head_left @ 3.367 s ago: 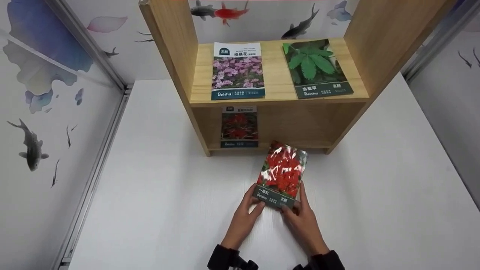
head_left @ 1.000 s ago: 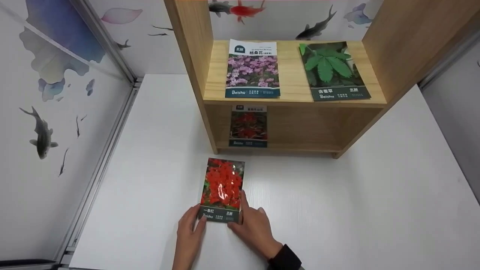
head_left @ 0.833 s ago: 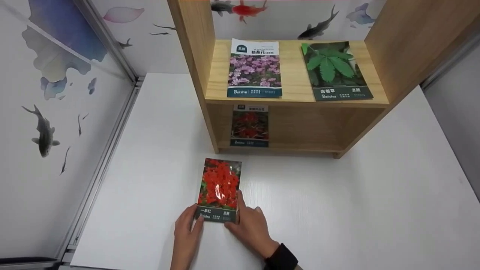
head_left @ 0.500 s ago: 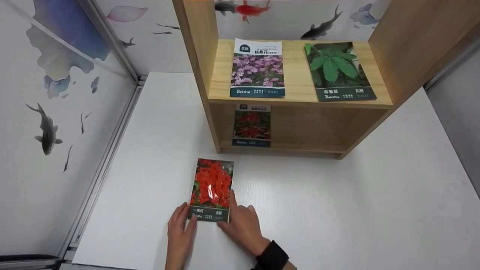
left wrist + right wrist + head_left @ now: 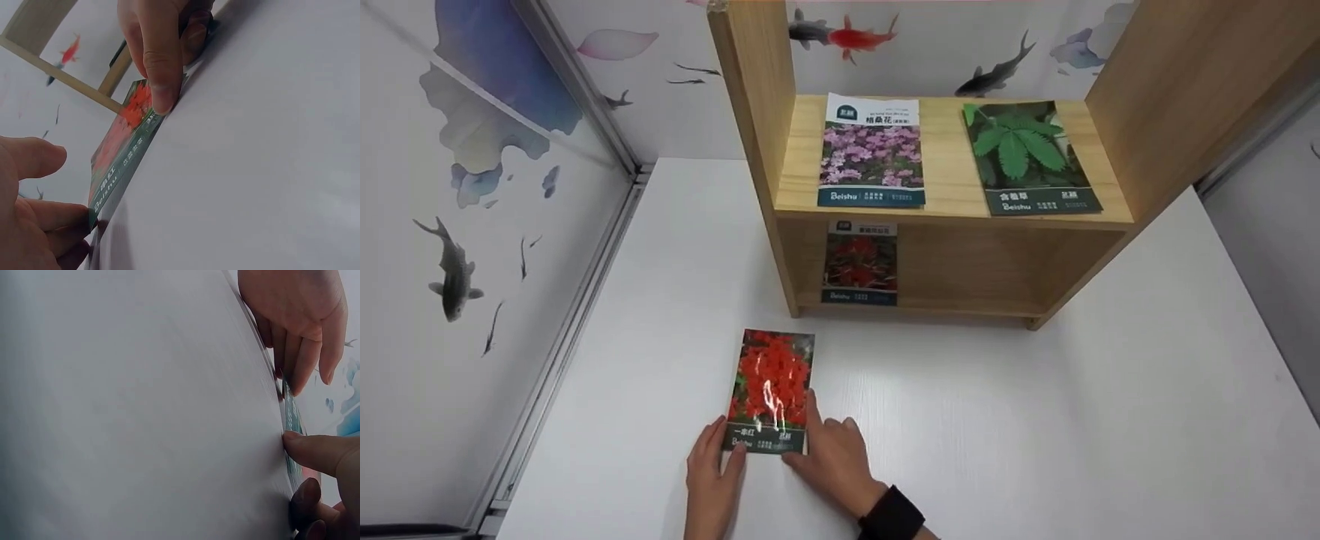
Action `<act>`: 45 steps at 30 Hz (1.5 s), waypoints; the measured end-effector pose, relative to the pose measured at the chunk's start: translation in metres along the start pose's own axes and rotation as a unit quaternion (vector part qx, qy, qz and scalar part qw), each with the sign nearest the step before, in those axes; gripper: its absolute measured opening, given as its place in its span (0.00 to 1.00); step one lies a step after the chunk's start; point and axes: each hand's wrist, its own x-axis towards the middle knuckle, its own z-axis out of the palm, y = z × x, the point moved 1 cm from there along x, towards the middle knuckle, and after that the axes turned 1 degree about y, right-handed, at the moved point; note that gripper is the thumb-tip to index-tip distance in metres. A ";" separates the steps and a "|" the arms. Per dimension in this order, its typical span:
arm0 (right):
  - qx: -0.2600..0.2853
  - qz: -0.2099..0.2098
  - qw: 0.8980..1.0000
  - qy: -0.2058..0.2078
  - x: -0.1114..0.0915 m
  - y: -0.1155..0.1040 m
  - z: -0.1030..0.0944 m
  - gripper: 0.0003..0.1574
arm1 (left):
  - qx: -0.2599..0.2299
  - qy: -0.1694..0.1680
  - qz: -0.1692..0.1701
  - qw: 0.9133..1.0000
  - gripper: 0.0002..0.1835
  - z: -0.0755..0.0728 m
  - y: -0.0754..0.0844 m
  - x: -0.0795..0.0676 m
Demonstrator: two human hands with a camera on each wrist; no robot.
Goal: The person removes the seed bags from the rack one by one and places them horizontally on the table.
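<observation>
A seed packet [image 5: 771, 382] with red flowers and a dark green lower band lies on the white table in front of the shelf, in the head view. My left hand [image 5: 709, 476] touches its lower left edge with nearly straight fingers; in the left wrist view that thumb [image 5: 42, 157] is lifted clear of the packet. At the lower right corner my right hand [image 5: 836, 459] holds it, thumb on the bottom edge and index finger along the right side. The right hand's other fingers are bent, partly hidden in the wrist views.
A wooden shelf unit [image 5: 952, 213] stands behind. Its upper board bears a purple-flower packet [image 5: 872, 154] and a green-leaf packet [image 5: 1027, 154]. Another red-flower packet [image 5: 860, 262] stands at the lower left. Walls with painted fish rise at the sides and back.
Both hands have brought the red-flower packet down from in front of the shelf and leftward, turning it straighter. In the last second it slides slightly farther left. The head view has shifted.
</observation>
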 end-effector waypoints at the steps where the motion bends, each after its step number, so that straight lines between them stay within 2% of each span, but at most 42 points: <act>1: -0.001 -0.001 1.000 -0.001 0.000 -0.001 0.001 0.63 | 0.001 0.000 0.001 1.000 0.34 0.000 -0.001 0.000; 14: -0.012 -0.007 1.000 -0.006 0.000 -0.007 0.004 0.62 | 0.057 0.009 -0.011 0.998 0.35 -0.004 -0.001 -0.001; 24: -0.006 -0.014 1.000 -0.020 0.006 -0.011 0.001 0.61 | 0.069 0.030 0.002 0.997 0.35 -0.005 -0.001 0.001; 34: -0.008 -0.022 0.999 -0.022 0.012 -0.016 0.001 0.60 | 0.079 0.028 -0.003 0.996 0.38 -0.006 0.000 0.003; 45: -0.012 -0.020 1.000 -0.020 0.014 -0.015 0.000 0.56 | 0.125 0.055 0.028 0.990 0.39 0.001 0.003 0.007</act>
